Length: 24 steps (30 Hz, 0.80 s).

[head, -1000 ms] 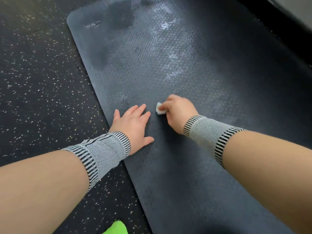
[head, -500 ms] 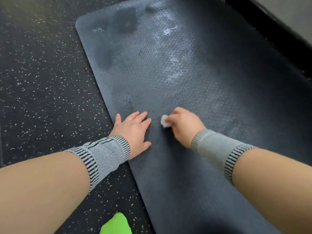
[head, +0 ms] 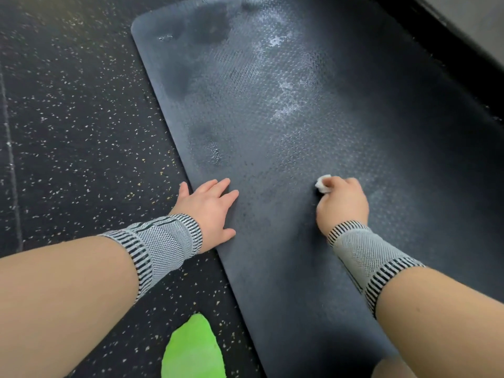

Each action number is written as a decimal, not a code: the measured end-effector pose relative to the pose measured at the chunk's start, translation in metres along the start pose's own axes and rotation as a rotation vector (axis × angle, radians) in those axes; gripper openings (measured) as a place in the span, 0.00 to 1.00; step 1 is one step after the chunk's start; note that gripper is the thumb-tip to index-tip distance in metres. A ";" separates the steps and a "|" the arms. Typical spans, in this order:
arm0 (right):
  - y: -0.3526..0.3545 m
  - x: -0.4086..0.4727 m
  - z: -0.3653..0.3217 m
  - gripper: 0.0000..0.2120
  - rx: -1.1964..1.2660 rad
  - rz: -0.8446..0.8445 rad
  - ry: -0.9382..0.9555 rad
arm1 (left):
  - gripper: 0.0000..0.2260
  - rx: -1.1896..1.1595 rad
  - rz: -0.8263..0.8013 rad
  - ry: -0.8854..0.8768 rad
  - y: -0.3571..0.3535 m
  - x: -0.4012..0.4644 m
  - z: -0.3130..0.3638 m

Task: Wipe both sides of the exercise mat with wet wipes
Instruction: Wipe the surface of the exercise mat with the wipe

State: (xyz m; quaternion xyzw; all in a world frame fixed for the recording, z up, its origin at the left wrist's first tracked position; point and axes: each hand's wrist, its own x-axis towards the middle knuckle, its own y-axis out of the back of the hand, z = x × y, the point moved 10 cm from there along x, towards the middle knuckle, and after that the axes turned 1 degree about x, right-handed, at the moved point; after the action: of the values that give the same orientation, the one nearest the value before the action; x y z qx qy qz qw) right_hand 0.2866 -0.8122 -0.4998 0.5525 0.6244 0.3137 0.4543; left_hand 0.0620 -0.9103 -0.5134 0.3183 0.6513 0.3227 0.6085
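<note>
A dark textured exercise mat point(head: 313, 110) lies flat on the floor, running from the far left to the near right. Wet, shiny streaks and whitish marks cover its far half. My right hand point(head: 342, 204) grips a small balled-up white wet wipe point(head: 323, 184) and holds it down on the mat's middle. My left hand point(head: 208, 211) lies flat with straight fingers on the mat's left edge. Both wrists wear grey striped bands.
Black speckled rubber floor point(head: 76, 126) surrounds the mat on the left. A bright green object point(head: 193, 350) lies on the floor at the bottom, beside the mat's left edge. A dark wall base point(head: 447, 42) runs along the mat's right side.
My right hand has slid the wipe to the right across the mat, away from my left hand. The left hand stays pressed on the mat's edge.
</note>
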 end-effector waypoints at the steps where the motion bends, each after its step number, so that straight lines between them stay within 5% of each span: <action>1: -0.008 -0.016 -0.006 0.16 -0.014 -0.022 0.012 | 0.36 0.003 -0.008 0.009 -0.002 -0.002 -0.003; 6: -0.064 -0.102 -0.078 0.14 -0.044 -0.298 0.446 | 0.37 0.007 -0.017 0.038 -0.005 -0.008 -0.010; 8: -0.049 -0.079 -0.069 0.14 -0.008 -0.229 0.397 | 0.36 0.006 -0.017 0.042 -0.005 -0.010 -0.012; 13: -0.019 -0.043 -0.013 0.15 0.096 -0.053 -0.067 | 0.36 0.008 -0.041 0.078 -0.013 -0.020 -0.026; 19: -0.082 -0.122 -0.104 0.13 0.046 -0.333 0.509 | 0.35 0.012 -0.036 0.090 -0.014 -0.021 -0.031; 21: -0.061 -0.093 -0.099 0.12 0.104 -0.218 0.484 | 0.34 0.007 -0.023 0.091 -0.013 -0.021 -0.034; 24: -0.034 -0.041 -0.054 0.14 0.092 -0.070 0.153 | 0.32 0.006 -0.010 0.096 -0.016 -0.023 -0.042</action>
State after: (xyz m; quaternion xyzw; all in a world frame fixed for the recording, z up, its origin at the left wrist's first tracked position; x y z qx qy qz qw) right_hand 0.2225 -0.8533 -0.4999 0.5253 0.6899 0.3097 0.3900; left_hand 0.0209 -0.9401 -0.5106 0.3009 0.6822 0.3327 0.5775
